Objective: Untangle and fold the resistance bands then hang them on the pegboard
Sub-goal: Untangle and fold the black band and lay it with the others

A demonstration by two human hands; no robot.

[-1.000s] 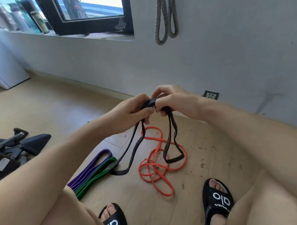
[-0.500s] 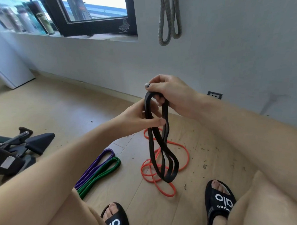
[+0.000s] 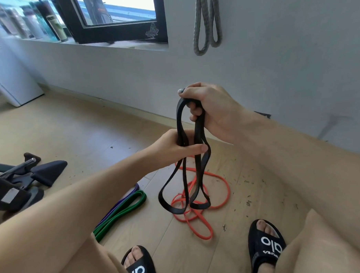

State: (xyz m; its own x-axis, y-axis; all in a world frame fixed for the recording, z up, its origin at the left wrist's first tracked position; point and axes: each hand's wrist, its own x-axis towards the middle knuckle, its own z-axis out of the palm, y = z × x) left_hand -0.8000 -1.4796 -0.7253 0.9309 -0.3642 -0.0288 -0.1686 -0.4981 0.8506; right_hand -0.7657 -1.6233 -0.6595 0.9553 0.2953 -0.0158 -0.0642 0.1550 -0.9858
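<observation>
Wood floor below a grey wall. Black band hangs in 2 loops above the floor, held in both hands. Right hand fisted around its top fold. Left hand lower, clamped on the strands, thumb across them. Orange band tangled on the floor under the loops. Green band and purple band lie touching, left of it. Grey band hangs on the wall.

Black band lifted clear of the orange band, gathered into hanging loops, top held higher by right hand, strands pinched lower by left hand
</observation>
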